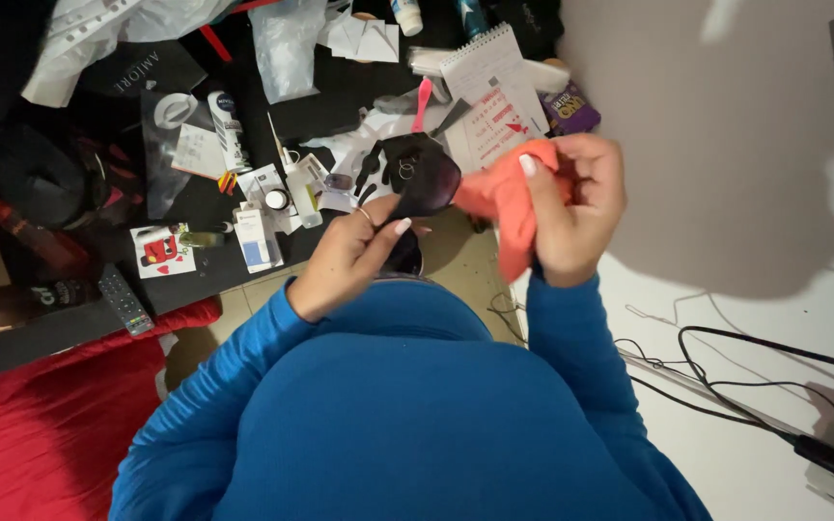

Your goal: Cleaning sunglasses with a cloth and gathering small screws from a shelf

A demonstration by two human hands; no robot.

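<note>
1. My left hand (354,253) pinches the dark sunglasses (415,183) by the frame, tilting one lens toward the cloth.
2. My right hand (576,207) is closed around the orange cloth (501,207), apparently pressing it against the lens.
3. Both hover above the cluttered black table (195,203).

left hand (354,253) holds dark sunglasses (424,183), right hand (576,207) presses an orange cloth (502,207) on the lens, cluttered black table (340,87) behind

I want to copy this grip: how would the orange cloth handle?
Probably floppy: the cloth droops below the right hand in folds. Likely light, held by fingertips. It seems to bunch easily against the sunglasses.
</note>
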